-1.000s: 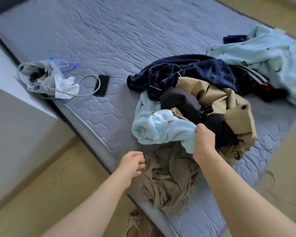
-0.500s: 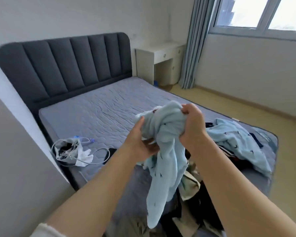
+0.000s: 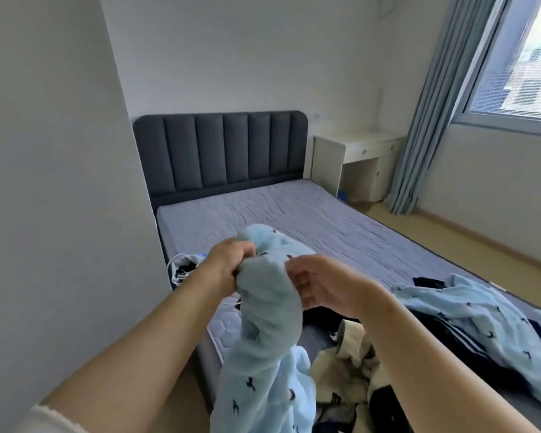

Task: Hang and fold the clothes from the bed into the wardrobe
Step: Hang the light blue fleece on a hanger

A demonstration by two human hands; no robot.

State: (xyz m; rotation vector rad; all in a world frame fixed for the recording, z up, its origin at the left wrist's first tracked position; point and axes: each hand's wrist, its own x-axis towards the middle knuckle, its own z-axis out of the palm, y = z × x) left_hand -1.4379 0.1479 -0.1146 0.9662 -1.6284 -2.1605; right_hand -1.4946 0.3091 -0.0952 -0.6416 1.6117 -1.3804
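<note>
Left hand (image 3: 228,264) is gripping the bunched top of a light blue fleece garment (image 3: 264,310), fingers curled round the cloth, holding it up over the near left edge of the bed (image 3: 325,220). I am seeing the right hand (image 3: 322,289) just beside the same bunch, fingers loosely curled; I cannot tell whether it is pinching the cloth. The garment is hanging in thick, soft folds, printed with small dark deer shapes. Its lower part is draping beside a heap of tan, cream and dark clothes (image 3: 353,373) at the bed's near edge. The quilted grey mattress is stretching flat toward the ribbed, padded headboard (image 3: 219,151). A plain wall (image 3: 60,182) is crowding the left edge, and pale floor (image 3: 469,242) is running along the right edge.
</note>
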